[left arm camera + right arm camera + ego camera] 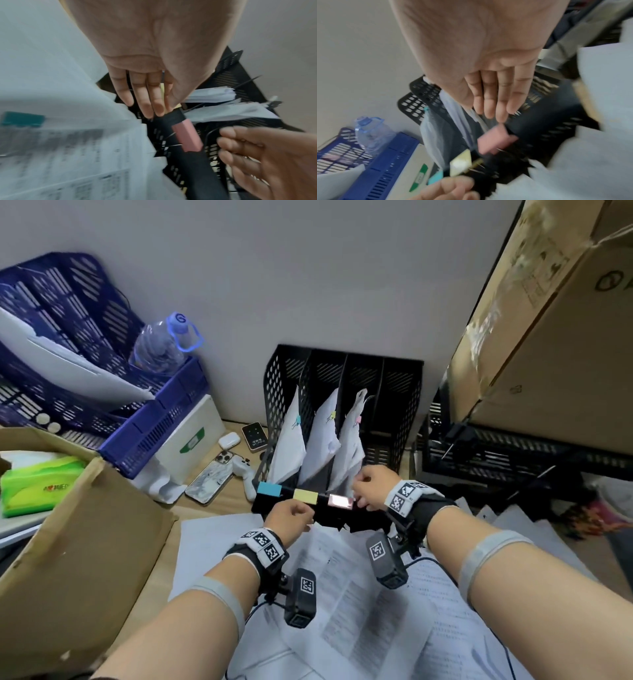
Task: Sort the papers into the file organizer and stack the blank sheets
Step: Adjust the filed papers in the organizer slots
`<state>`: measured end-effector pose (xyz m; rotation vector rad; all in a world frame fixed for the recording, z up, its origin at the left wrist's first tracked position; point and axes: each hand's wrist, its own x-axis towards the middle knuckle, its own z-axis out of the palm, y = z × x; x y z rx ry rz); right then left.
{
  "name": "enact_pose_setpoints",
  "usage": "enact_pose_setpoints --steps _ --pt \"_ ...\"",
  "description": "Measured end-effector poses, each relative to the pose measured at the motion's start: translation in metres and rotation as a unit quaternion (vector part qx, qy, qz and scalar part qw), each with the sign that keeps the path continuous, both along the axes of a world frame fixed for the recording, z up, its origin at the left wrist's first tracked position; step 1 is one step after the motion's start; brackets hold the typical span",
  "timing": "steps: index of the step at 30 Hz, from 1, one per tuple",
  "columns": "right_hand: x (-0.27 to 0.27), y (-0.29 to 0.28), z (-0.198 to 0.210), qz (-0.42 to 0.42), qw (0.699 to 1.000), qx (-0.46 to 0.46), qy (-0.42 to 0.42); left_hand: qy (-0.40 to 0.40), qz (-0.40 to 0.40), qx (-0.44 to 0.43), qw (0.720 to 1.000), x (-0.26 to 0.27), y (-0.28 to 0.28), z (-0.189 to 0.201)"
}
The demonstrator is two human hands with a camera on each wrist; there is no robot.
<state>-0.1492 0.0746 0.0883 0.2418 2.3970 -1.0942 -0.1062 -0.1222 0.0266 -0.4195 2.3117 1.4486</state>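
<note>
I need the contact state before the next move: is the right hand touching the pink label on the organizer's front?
Apart. In the left wrist view, dark organizer mesh shows between the right hand and the pink label.

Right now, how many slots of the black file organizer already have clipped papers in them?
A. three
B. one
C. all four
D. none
A: in the head view the black file organizer holds clipped papers in its first three slots, behind the blue, yellow and pink labels, while the rightmost slot shows only bare mesh.
</note>
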Motion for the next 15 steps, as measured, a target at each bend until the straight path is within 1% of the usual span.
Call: enact_pose_setpoints --steps 2,3,4,6,8,9,12,15 --pt "0.025 0.007 -0.013 -0.015 0.996 -0.030 -0.080 -0.040 -0.002 -0.087 0.995 0.013 -0.013 -0.013" --pt "0.037 0.010 -0.021 -0.008 0.994 -0.027 -0.110 -0.066 -0.006 -0.131 0.989 0.020 -0.020 -0.022" --pt "0.049 0.015 -0.029 0.015 0.992 -0.002 -0.126 -0.093 -0.013 -0.165 0.982 0.028 -0.026 -0.030" --pt "0.070 0.021 -0.047 0.075 0.984 0.076 -0.141 -0.134 -0.037 -0.204 0.969 0.044 -0.034 -0.038" --pt "0.088 0.025 -0.067 0.105 0.973 0.145 -0.149 -0.155 -0.072 -0.223 0.960 0.058 -0.038 -0.045" --pt "0.098 0.025 -0.074 0.106 0.970 0.156 -0.152 -0.157 -0.086 -0.228 0.957 0.064 -0.039 -0.049" --pt "0.119 0.023 -0.091 0.090 0.974 0.156 -0.137 -0.163 -0.095 -0.220 0.957 0.080 -0.042 -0.065" --pt "0.131 0.022 -0.102 0.070 0.980 0.146 -0.116 -0.150 -0.109 -0.195 0.963 0.090 -0.041 -0.069"
